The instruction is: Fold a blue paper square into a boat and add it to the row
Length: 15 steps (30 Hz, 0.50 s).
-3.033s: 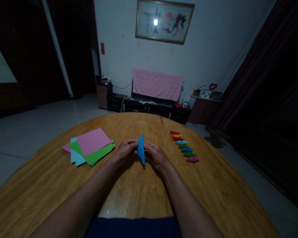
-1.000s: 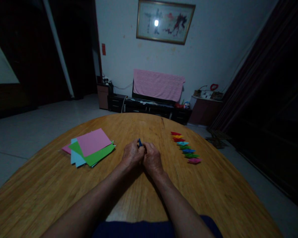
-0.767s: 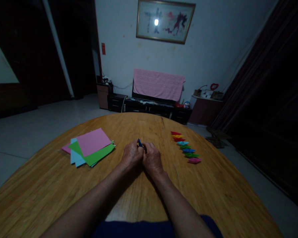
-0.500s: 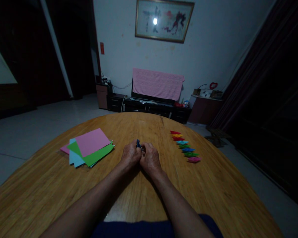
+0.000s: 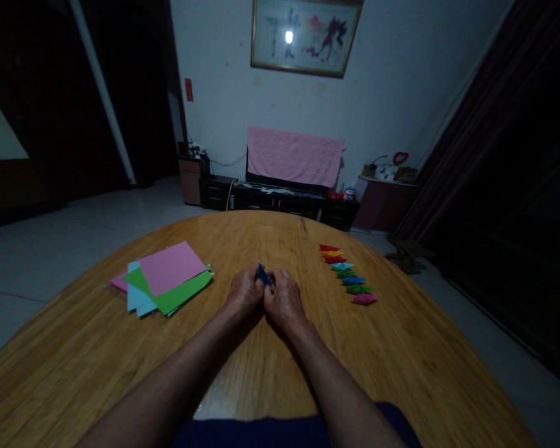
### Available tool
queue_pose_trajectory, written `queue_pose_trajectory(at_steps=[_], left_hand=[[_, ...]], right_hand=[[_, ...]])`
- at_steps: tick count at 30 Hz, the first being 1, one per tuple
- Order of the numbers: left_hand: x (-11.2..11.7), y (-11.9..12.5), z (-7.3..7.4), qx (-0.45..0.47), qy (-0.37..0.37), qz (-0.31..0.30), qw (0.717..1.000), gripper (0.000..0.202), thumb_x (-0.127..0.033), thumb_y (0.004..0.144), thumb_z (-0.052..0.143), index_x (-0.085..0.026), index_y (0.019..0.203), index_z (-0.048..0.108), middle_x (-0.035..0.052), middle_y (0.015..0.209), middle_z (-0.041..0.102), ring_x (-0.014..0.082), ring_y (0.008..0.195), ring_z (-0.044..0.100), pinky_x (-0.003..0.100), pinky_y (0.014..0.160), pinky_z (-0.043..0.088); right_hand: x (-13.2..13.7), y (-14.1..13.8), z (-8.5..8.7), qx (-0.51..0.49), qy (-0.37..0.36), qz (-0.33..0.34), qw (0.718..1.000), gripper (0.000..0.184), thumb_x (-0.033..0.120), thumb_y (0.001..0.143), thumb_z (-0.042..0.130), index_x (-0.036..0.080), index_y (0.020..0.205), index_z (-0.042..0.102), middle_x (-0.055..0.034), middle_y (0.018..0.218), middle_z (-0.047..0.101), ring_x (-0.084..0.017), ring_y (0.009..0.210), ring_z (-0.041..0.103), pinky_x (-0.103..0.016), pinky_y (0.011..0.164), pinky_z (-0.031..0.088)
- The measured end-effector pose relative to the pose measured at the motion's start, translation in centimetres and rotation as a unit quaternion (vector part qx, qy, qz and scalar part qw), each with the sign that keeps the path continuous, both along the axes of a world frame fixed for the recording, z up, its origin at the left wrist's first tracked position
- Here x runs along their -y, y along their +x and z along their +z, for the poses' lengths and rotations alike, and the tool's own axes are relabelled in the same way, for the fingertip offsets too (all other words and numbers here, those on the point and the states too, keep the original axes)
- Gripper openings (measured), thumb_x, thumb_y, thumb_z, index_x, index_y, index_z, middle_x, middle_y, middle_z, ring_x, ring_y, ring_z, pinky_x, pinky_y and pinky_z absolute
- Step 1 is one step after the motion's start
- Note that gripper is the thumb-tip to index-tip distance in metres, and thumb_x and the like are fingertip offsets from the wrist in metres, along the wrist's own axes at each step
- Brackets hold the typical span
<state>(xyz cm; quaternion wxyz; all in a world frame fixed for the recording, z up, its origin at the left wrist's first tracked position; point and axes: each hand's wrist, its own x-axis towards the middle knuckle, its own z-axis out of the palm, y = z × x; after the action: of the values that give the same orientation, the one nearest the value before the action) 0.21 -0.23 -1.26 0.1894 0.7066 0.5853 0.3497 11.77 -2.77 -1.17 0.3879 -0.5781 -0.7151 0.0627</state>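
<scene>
A small piece of folded dark blue paper is pinched between my two hands, above the middle of the wooden table. My left hand grips it from the left with curled fingers. From the right, my right hand closes on the same paper, its thumb side against the left hand. A pointed blue corner sticks up between the fingers; the rest is hidden by the hands. To the right lies a slanting row of small folded paper boats in red, yellow, light blue, green, blue and pink.
On the left of the table lies a loose stack of coloured paper sheets, pink on top, green and light blue beneath. Beyond the table edge stand a low black cabinet and a screen draped with a pink towel.
More of the blue paper shows between my fingers, and its corner has tilted. My hands have shifted only slightly around it. The view has moved a little.
</scene>
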Motion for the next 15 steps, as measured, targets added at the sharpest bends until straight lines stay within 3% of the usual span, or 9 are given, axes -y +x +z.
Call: queue_pose_trajectory(at_steps=[6, 15], left_hand=[[0.5, 0.1, 0.2, -0.072, 0.055, -0.052, 0.995, 0.026, -0.008, 0.078, 0.048, -0.013, 0.098, 0.065, 0.0110, 0.094, 0.070, 0.0222, 0.091, 0.063, 0.033, 0.084, 0.046], [1.2, 0.1, 0.2, -0.114, 0.056, -0.083, 0.988, 0.025, -0.011, 0.081, 0.048, -0.018, 0.099, 0.064, 0.0074, 0.095, 0.067, 0.0194, 0.090, 0.061, 0.029, 0.083, 0.047]], right_hand=[[-0.1, 0.9, -0.2, 0.035, -0.018, -0.013, 0.999, 0.017, 0.011, 0.075, 0.054, 0.016, 0.089, 0.060, -0.0075, 0.089, 0.061, -0.018, 0.081, 0.057, -0.028, 0.075, 0.043], [-0.2, 1.8, -0.3, 0.064, -0.015, -0.017, 0.998, 0.013, 0.009, 0.076, 0.052, 0.017, 0.082, 0.061, -0.0069, 0.083, 0.061, -0.018, 0.078, 0.056, -0.027, 0.070, 0.040]])
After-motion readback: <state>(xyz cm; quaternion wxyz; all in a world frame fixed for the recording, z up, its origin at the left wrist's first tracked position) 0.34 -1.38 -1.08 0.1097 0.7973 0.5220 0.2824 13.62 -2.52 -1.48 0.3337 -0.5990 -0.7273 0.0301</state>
